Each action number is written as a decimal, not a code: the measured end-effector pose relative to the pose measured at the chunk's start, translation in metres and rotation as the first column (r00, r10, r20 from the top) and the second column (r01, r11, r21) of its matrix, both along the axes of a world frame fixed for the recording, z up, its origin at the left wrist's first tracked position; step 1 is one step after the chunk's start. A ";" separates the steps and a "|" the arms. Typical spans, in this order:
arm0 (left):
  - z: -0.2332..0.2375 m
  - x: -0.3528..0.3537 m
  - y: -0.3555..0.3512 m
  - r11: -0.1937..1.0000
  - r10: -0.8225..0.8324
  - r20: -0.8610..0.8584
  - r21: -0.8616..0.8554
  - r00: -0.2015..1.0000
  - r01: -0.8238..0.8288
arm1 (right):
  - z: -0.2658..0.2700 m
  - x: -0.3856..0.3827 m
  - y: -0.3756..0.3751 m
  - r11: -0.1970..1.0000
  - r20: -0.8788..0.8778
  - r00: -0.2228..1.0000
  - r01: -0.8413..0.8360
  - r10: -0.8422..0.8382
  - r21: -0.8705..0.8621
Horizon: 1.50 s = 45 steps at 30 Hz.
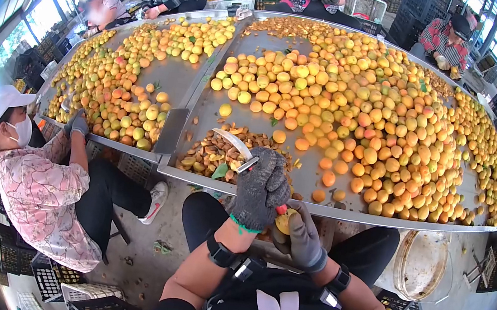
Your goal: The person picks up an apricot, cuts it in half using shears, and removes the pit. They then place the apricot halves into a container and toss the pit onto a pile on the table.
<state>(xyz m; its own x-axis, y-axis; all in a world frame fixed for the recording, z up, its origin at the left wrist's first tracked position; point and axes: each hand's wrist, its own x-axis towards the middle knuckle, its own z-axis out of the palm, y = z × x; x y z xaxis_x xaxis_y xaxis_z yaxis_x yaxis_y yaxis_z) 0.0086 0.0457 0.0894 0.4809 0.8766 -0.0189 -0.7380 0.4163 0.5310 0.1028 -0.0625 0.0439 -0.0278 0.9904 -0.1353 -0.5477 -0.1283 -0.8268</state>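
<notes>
My left hand, in a dark knit glove, grips a knife with a curved blade that points up and left over the table edge. Its red handle end shows just below the fist. My right hand, in a grey glove, sits just under the left and holds a yellow apricot over my lap. A pile of brown pits and scraps lies on the metal table right in front of the blade. A great heap of orange and yellow apricots covers the table beyond.
To my left a seated person in a white cap and floral shirt reaches onto a second apricot-covered table section. Other people sit at the far side. A pale bucket stands at my right. Black crates sit on the floor.
</notes>
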 end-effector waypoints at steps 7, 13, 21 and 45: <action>-0.008 0.007 0.005 0.984 -0.115 -0.091 -0.143 0.989 0.102 | -0.020 0.007 -0.002 0.955 0.355 0.928 -0.002 -0.108 0.296; -0.044 0.020 0.047 0.967 -0.026 -0.108 -0.254 0.994 -0.002 | -0.023 0.011 0.034 0.998 0.086 0.996 -0.025 0.029 -0.055; -0.089 0.021 0.093 0.886 0.250 -0.230 -0.338 0.941 -0.318 | -0.034 0.020 0.071 0.924 -0.257 0.966 -0.080 -0.021 -0.374; -0.085 -0.047 0.041 0.923 0.311 -0.308 -0.125 0.899 -0.363 | -0.167 0.080 -0.027 0.974 0.978 -0.029 0.103 0.207 -0.203</action>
